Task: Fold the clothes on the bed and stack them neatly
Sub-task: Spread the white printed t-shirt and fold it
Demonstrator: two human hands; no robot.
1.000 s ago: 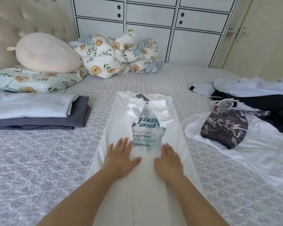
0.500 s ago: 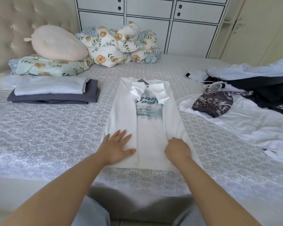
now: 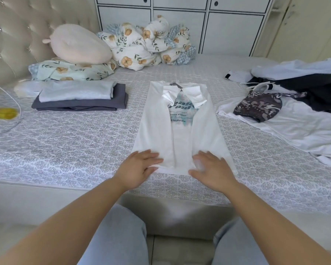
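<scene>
A white T-shirt [image 3: 157,134] with a teal print lies lengthwise in the middle of the bed, its sides and sleeves folded in. My left hand [image 3: 138,168] is at the shirt's near left corner and pinches the hem between thumb and fingers. At the near right corner, my right hand [image 3: 211,169] rests on the hem with fingers spread. A folded stack [image 3: 80,98] of a light blue piece on a dark grey one sits to the left. Unfolded clothes lie at the right: a white garment [image 3: 294,127], a camouflage piece [image 3: 258,108], dark and pale blue items [image 3: 313,81].
Floral pillows [image 3: 71,71], a pink cushion [image 3: 78,43] and a bundled floral quilt [image 3: 147,46] lie at the head of the bed. A yellow object with a white cable [image 3: 2,113] sits at the far left. White cupboards [image 3: 218,25] stand behind. The bed's near edge [image 3: 46,190] is just before my knees.
Both hands slid down the shirt to its near hem while the view pulled back from the bed. The right hand's curled fingers spread out; the left now pinches the hem.
</scene>
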